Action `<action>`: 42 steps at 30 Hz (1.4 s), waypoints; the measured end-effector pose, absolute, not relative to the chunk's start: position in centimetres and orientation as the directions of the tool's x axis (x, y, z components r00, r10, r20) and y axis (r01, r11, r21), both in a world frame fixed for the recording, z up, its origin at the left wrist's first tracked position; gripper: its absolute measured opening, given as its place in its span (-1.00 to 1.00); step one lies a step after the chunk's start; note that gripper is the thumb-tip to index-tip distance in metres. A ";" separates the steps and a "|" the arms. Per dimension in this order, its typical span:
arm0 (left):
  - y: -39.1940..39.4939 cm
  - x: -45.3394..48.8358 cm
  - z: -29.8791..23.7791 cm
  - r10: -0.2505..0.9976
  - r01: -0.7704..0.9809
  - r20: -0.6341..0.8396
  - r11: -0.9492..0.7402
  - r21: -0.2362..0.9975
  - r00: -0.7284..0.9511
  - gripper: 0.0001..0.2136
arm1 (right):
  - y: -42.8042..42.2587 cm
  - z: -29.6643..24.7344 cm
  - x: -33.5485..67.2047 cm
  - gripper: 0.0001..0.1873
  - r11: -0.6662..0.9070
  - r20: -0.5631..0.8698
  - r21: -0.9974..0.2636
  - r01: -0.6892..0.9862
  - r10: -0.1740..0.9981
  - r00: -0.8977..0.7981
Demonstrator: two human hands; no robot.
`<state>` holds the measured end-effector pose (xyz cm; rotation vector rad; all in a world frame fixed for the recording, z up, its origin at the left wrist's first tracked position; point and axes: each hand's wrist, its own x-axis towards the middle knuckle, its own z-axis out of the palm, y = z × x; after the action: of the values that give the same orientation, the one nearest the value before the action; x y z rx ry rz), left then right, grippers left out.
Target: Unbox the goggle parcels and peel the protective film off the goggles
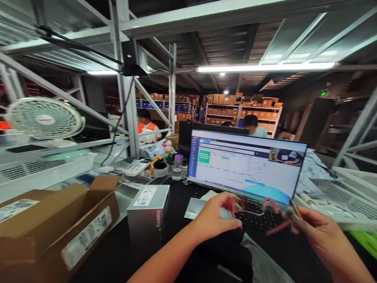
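Observation:
In front of the monitor (244, 163), my left hand (216, 216) is closed, with its fingers curled round something pale and pinkish that is mostly hidden. My right hand (316, 232) is also closed, pinching a thin, looped pink strap-like thing (278, 228) that motion blurs. A thin white strand (250, 213) runs between the two hands, over the black keyboard (259, 216). Beside my left wrist lies a small white open box or flap (194, 208). Below the hands is a grey sheet-like bag (262, 259) on the black desktop.
A silver box (147, 216) stands left of my forearm, near an open brown carton (55, 232). Behind are a purple-capped bottle (177, 169), tape rolls (160, 168) and a fan (45, 120). White baskets (357, 182) flank the right. Two people (149, 127) are farther back.

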<state>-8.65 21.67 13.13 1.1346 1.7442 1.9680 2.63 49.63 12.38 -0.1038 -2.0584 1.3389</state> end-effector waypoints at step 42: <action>21.7 -7.5 13.4 0.560 0.819 0.637 0.141 0.557 -0.529 -0.71 | 44.7 15.3 4.7 -0.85 0.665 0.623 -0.579 -0.472 -0.013 -0.782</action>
<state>-7.53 21.69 13.39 1.6054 2.5650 1.5977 4.66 44.68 15.33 0.3730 -2.2903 1.0210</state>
